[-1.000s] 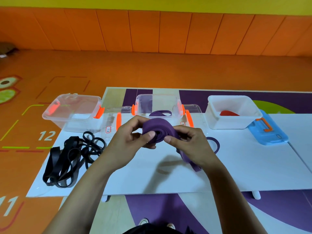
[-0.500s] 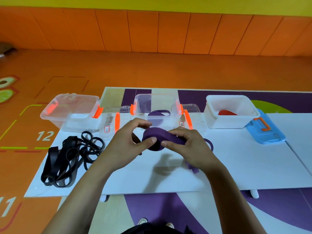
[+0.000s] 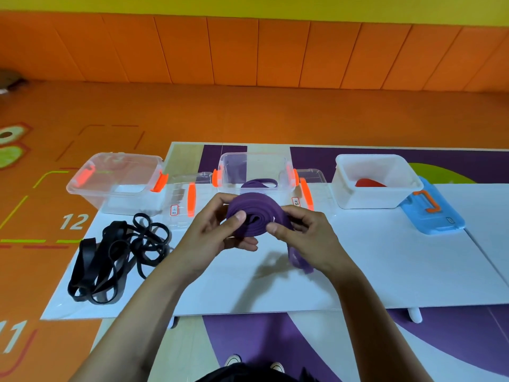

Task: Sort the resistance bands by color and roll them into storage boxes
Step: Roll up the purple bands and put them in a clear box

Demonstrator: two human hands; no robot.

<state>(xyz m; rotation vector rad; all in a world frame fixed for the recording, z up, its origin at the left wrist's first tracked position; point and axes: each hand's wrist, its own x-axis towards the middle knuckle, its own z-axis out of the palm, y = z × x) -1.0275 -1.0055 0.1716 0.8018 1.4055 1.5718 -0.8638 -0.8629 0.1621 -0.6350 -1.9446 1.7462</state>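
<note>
**Purple coil part-wound, held in both your hands just above the white tabletop (image 3: 385, 271).**

The wide purple rubber resistance band (image 3: 256, 216) looks soft, light and springy, so I judge it unwinds if released. Your left hand (image 3: 214, 232) curls its fingers (image 3: 239, 216) round the coil. Your right hand (image 3: 308, 238) pinches the outer wrap at 3 o'clock. Grip across the flat faces. At 12 o'clock the clear latched plastic box (image 3: 286, 161) holds another purple band (image 3: 259, 183). At 2 o'clock the white box (image 3: 341, 172) holds something red (image 3: 369, 183).
</note>
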